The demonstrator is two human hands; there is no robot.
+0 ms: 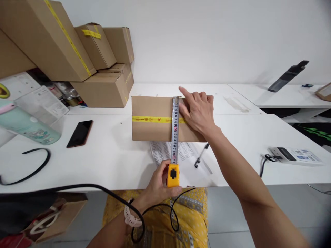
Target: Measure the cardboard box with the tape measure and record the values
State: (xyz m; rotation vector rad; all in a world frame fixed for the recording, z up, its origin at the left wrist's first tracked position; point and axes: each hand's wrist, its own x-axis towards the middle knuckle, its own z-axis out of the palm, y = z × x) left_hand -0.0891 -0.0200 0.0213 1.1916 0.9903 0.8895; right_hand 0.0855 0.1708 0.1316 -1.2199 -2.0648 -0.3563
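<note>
A brown cardboard box [150, 119] with a yellow tape band lies on the white table [108, 162]. My left hand [157, 184] grips a yellow tape measure case [173, 175] near the table's front edge. Its white blade [175, 129] runs up across the box top to the far edge. My right hand [198, 112] rests on the box's right part, fingers stretched, index finger pressing near the blade's end at the far edge.
A printed sheet [173, 151] and a pen [201, 156] lie before the box. A black phone [80, 133] lies left, with a mint bottle [26, 125] beyond. Stacked cardboard boxes [85, 55] fill the back left. A power strip [294, 155] sits right.
</note>
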